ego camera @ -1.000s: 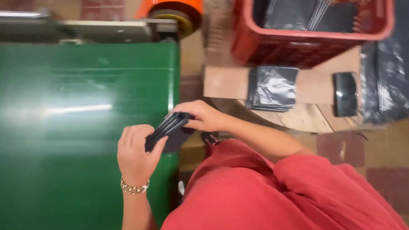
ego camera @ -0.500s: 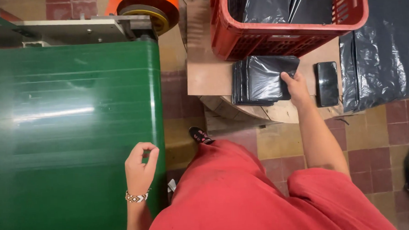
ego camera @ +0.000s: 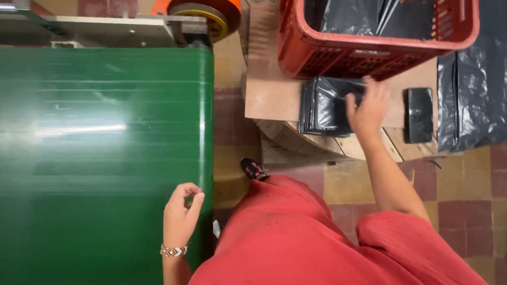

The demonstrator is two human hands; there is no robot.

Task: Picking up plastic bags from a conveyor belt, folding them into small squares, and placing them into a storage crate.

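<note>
Black bag stack [ego camera: 326, 106] sits on the cardboard sheet [ego camera: 268, 93] atop a wooden platform [ego camera: 316, 142], just in front of the red crate [ego camera: 375, 54]. Right hand [ego camera: 369, 110] lies on the stack's right edge, fingers spread flat on top, thumb on the near side. Hand is loose, no pinch or closed grip visible; whether a bag is caught under the fingers can't be made out.

Left hand [ego camera: 181, 215] hovers over the right edge of the green conveyor belt [ego camera: 95, 166], fingers curled, thumb and forefinger nearly meeting, holding nothing. Beaded bracelet [ego camera: 173, 251] on that wrist.

Outward from the stack:
- Red crate is touching or just behind the stack, holds more black bags [ego camera: 361, 9] stood on edge.
- Small dark flat object [ego camera: 420, 114] lies on the platform right of the hand, apart from it.
- Large black plastic sheet [ego camera: 479, 93] further right, draped by the crate.
- Orange roll [ego camera: 202, 5] with a yellow core at the belt's far end, next to a grey metal frame [ego camera: 100, 29].
- Floor is red and tan tile [ego camera: 471, 178].
- Person's red garment [ego camera: 303, 243] fills the bottom centre; dark shoe [ego camera: 254, 169] shows between belt and platform.
</note>
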